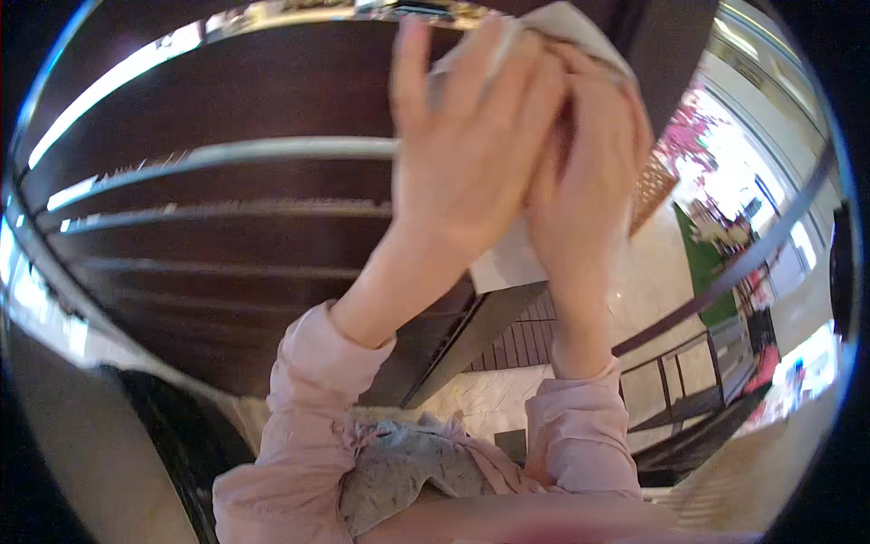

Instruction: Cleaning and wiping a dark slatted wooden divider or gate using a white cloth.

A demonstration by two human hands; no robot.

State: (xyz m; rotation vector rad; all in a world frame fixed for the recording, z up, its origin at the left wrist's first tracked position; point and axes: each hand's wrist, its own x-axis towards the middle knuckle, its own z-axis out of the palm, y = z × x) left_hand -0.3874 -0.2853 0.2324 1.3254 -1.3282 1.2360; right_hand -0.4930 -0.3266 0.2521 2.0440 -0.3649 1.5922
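Note:
Both my hands are raised side by side near the top of the view, against dark brown wooden shelving (272, 81). My left hand (469, 149) has its fingers partly spread, and a whitish cloth (571, 30) shows between and behind them. Close beside it, my right hand (588, 149) curls around the same cloth. A pale corner of it hangs below the hands, between my wrists. The cloth's middle and most of my fingertips are hidden behind the hands, which are slightly blurred.
Pale horizontal edges (292, 147) cross the shelving, and its side panel (448, 347) runs down beside my left forearm. To the right are a woven brown basket-like object (654, 190), pink blossoms (690, 136), a green mat (714, 272) and a dark-framed rack (680, 381) on the light floor.

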